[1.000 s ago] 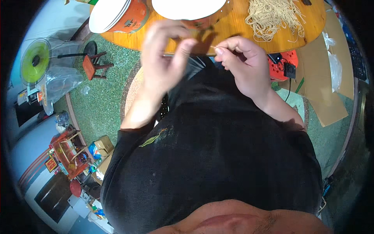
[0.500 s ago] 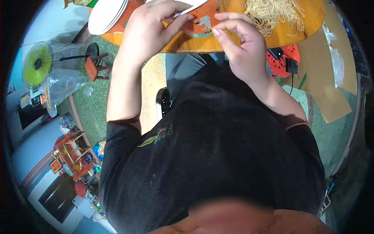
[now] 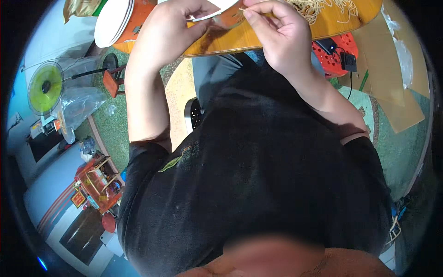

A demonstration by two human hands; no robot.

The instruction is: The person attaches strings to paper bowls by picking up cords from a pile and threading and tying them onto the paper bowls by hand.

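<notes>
At the table's near edge, my left hand (image 3: 161, 34) grips an orange paper bucket (image 3: 230, 19) by its white rim, fingers partly inside the opening. The bucket lies tilted, with dark printing on its side. My right hand (image 3: 281, 32) is closed in a pinch beside the bucket's wall. Between its thumb and forefinger is the tip of something thin and pale, like a beige strand. Beyond that hand lies a loose heap of beige strands (image 3: 318, 10), like string. To the left, a nested stack of similar white-rimmed buckets (image 3: 108, 23) rests on its side.
The wooden table (image 3: 330, 28) has a curved near edge. A red plastic stool (image 3: 348, 46) holding a black device and cable stands below at right, beside flattened cardboard (image 3: 401, 111). A green fan (image 3: 46, 87) and a small wooden stool (image 3: 110, 83) are at left.
The view has shifted, so the table sits higher in the picture. My left hand has tipped the bucket's white opening more into view. My right hand still pinches beside the bucket.
</notes>
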